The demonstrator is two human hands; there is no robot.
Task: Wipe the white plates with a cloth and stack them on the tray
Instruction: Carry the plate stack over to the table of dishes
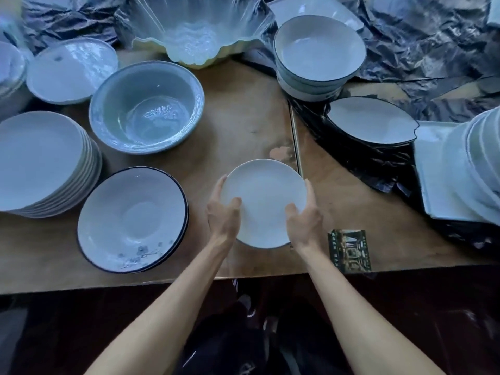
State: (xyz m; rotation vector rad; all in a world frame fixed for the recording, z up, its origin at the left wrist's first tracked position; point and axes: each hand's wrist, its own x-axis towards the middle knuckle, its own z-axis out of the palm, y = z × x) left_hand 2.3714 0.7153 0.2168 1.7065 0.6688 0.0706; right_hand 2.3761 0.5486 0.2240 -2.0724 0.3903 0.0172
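Both hands on it: the left hand (223, 215) and right hand (304, 216) clasp a small plain white round plate (263, 201) by opposite rims, thumbs curled over the top, above the brown wooden table (243, 125) near its front edge. No cloth shows, so this looks like carrying, wiped or not I can't tell. Next it needs a landing spot: perhaps the white rectangular tray (430, 169) at right, already stacked. Open wood lies ahead; the dark-rimmed flower-painted plates (132, 220) crowd the left, the pale blue-grey deep bowl (146, 106) sits beyond.
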